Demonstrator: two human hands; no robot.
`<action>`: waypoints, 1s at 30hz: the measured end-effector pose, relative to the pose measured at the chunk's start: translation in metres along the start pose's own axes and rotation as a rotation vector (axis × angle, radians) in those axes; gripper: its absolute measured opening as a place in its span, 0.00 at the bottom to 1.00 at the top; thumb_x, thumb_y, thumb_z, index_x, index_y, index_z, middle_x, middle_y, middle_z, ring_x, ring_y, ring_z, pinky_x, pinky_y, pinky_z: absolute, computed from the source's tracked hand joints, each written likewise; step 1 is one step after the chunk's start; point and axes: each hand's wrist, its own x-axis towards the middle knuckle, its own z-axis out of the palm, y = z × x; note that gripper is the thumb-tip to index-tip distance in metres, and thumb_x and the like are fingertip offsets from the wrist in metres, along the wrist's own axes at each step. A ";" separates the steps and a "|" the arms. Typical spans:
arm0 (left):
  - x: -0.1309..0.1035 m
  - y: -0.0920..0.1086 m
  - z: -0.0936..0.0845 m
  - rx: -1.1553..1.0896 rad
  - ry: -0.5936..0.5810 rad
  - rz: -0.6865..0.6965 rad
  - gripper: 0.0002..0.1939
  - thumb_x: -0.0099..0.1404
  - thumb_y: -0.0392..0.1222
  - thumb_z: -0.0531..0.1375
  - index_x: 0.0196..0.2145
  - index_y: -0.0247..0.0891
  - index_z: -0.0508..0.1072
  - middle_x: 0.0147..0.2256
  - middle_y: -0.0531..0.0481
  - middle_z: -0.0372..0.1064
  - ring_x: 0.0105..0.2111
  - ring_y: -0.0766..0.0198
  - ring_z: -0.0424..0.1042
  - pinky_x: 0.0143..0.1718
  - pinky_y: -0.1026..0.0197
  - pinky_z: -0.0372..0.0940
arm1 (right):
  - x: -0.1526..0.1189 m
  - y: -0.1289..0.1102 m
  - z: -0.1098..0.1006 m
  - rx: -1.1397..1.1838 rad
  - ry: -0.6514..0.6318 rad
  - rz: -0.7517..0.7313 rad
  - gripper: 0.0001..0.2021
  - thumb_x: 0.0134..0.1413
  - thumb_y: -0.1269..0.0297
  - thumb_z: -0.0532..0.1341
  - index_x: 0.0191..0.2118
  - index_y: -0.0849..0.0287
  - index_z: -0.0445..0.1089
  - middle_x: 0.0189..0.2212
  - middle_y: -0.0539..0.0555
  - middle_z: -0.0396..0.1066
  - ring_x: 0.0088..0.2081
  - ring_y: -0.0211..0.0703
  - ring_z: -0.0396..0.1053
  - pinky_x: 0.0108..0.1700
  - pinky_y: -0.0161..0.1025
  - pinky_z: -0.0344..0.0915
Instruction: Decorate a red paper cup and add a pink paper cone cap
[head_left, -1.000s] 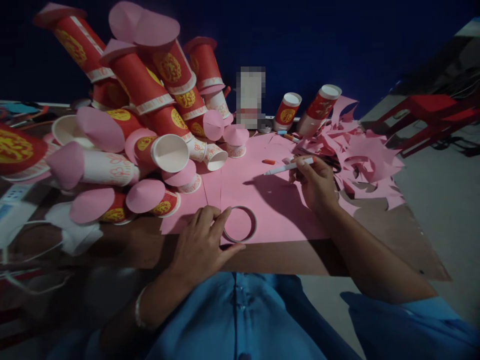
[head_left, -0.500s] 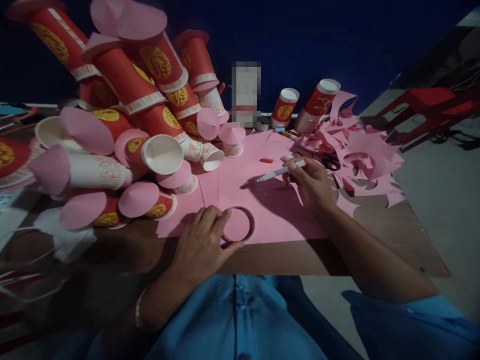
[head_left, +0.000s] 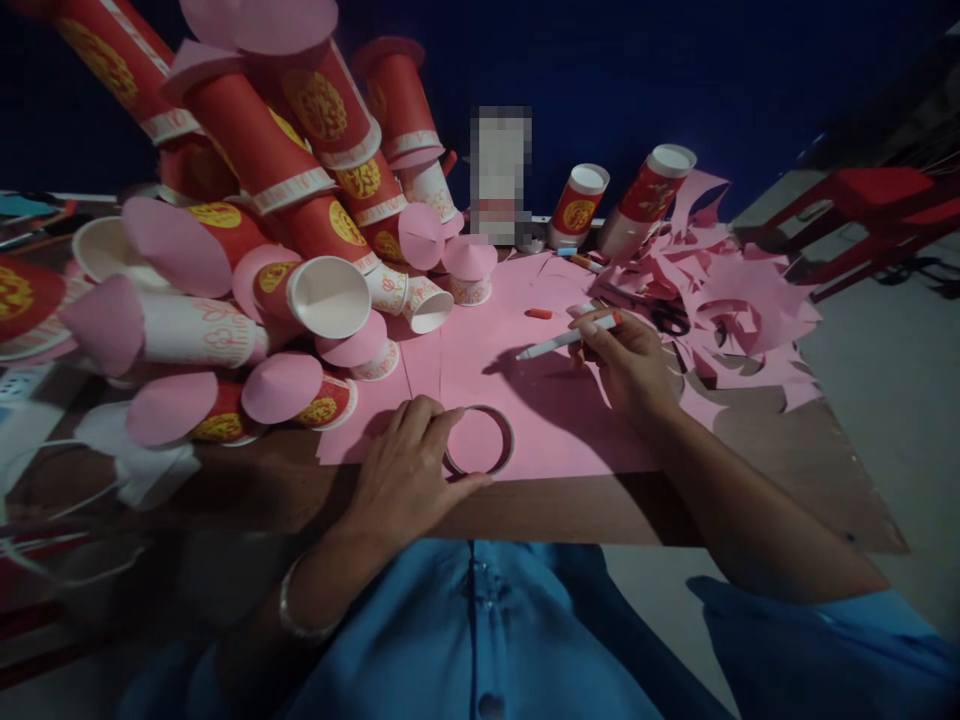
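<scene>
A thin round ring point(head_left: 513, 441), like a roll of tape, lies flat on the pink paper point(head_left: 517, 385) near the table's front edge. My left hand point(head_left: 409, 470) grips its left side between thumb and fingers. Above the paper, my right hand point(head_left: 630, 360) pinches a white marker point(head_left: 551, 346), its bare tip pointing left. An orange-red cap point(head_left: 538, 314) lies on the paper just beyond the marker. The marker tip appears apart from both the paper and the ring.
Red and white paper cups with pink cone tops point(head_left: 281, 388) crowd the left side. Pink paper scraps point(head_left: 750, 300) pile up on the right, with scissors point(head_left: 667, 318) partly under them. Two cup stacks point(head_left: 577, 208) stand at the back. A red stool point(head_left: 870, 205) is beyond the table.
The view has shifted slightly. Both hands keep nearly the same places over the paper, with the ring and the marker still in them.
</scene>
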 end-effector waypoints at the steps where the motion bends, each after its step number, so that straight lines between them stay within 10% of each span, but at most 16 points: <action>1: 0.000 0.000 0.000 -0.001 0.000 0.002 0.36 0.56 0.53 0.78 0.58 0.37 0.75 0.45 0.43 0.73 0.47 0.48 0.73 0.47 0.48 0.73 | -0.001 -0.002 0.002 0.002 -0.006 0.007 0.18 0.49 0.48 0.79 0.32 0.56 0.79 0.25 0.47 0.72 0.23 0.34 0.67 0.25 0.34 0.66; 14: 0.000 -0.001 0.002 0.018 -0.013 0.020 0.33 0.58 0.50 0.77 0.57 0.37 0.75 0.44 0.44 0.74 0.47 0.48 0.74 0.47 0.47 0.73 | 0.014 -0.010 0.042 -0.156 -0.339 0.144 0.21 0.54 0.44 0.74 0.33 0.58 0.73 0.23 0.46 0.71 0.22 0.33 0.65 0.23 0.32 0.63; 30: -0.001 0.001 0.000 0.124 -0.009 0.076 0.34 0.60 0.54 0.76 0.58 0.33 0.76 0.45 0.40 0.76 0.45 0.46 0.75 0.46 0.45 0.73 | 0.048 0.005 0.095 -0.453 -0.748 0.142 0.10 0.61 0.66 0.64 0.28 0.58 0.68 0.23 0.47 0.70 0.26 0.37 0.64 0.33 0.36 0.59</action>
